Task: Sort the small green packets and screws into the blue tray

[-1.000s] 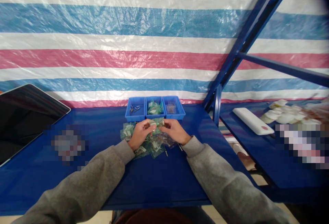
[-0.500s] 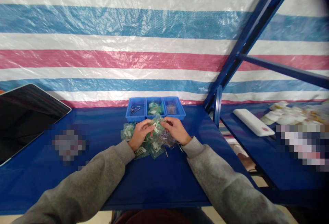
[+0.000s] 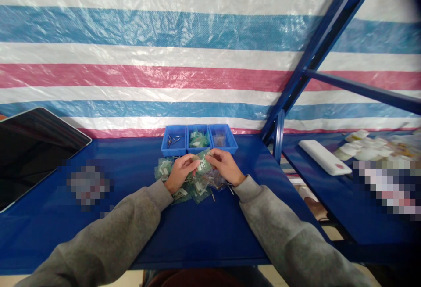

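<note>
Between my two hands is a small greenish clear plastic bag (image 3: 204, 162) with pale parts inside. My left hand (image 3: 182, 171) pinches its left side between thumb and fingers. On the other side, my right hand (image 3: 226, 165) grips the bag's edge the same way. Beneath them lies a loose pile of similar plastic bags (image 3: 199, 191), with a few thin metal pieces poking out. Just beyond the hands stand three joined blue bins: the left bin (image 3: 173, 152) holds metal pins, the middle bin (image 3: 198, 127) green bags, the right bin (image 3: 233, 145) a clear bag.
A dark-screened flat device (image 3: 36, 146) lies at the left of the blue table (image 3: 204, 238). Blue metal bars (image 3: 296, 72) rise at the right. On a second table are a white oblong case (image 3: 324, 157) and a heap of pale items (image 3: 368, 148). A striped plastic sheet hangs behind.
The bag between my fingers has turned slightly and now lies flatter, showing more of its face. Both hands have barely moved, and the pile and bins are the same.
</note>
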`<move>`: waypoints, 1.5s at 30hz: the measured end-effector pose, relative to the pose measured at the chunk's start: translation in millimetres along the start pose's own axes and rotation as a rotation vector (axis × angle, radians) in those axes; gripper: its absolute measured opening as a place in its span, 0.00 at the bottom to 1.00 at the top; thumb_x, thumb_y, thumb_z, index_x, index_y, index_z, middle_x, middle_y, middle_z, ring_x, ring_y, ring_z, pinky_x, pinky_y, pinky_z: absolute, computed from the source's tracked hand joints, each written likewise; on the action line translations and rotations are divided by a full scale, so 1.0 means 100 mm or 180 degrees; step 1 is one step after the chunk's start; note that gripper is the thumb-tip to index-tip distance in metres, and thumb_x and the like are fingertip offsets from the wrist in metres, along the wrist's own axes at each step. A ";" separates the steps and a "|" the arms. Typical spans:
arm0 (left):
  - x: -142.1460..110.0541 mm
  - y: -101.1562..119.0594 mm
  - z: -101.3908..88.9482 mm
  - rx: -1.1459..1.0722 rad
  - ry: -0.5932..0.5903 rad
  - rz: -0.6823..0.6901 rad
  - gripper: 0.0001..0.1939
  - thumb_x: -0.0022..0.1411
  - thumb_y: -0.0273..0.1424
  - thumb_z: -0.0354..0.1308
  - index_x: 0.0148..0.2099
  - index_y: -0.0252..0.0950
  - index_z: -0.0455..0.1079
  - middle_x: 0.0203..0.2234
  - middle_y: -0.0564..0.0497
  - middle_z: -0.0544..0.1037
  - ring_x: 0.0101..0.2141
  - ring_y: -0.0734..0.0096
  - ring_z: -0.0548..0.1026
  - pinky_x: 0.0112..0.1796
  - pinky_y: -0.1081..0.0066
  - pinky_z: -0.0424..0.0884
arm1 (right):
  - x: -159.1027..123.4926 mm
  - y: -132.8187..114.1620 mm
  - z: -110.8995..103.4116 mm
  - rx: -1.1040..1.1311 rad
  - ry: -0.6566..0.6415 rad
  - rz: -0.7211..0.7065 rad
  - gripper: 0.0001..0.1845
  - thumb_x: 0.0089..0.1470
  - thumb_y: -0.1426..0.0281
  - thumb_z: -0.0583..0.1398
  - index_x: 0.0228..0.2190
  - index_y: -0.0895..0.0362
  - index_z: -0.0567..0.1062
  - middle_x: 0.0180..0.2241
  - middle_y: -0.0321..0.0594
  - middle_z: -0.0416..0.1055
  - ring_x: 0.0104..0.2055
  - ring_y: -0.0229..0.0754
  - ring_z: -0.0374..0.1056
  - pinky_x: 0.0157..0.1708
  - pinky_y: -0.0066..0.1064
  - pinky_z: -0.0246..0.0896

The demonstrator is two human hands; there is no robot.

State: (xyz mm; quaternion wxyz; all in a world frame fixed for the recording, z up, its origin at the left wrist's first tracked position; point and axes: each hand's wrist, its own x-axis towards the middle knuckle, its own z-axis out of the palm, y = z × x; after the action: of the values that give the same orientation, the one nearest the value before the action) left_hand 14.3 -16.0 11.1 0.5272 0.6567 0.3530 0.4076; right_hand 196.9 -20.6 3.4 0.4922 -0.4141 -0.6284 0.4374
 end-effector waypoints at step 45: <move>0.01 -0.04 0.03 0.0184 -0.0169 -0.0019 0.12 0.55 0.36 0.61 0.30 0.31 0.68 0.22 0.53 0.73 0.22 0.77 0.68 0.24 0.76 0.65 | 0.01 0.04 -0.03 -0.0171 -0.0097 -0.0172 0.15 0.51 0.59 0.60 0.28 0.60 0.74 0.26 0.37 0.72 0.28 0.38 0.66 0.30 0.29 0.61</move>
State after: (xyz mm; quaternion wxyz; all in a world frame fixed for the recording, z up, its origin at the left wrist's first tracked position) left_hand 17.5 -15.1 6.6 0.5184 0.6812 0.3525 0.3780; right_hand 200.2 -18.2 0.5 0.4829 -0.4033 -0.6583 0.4132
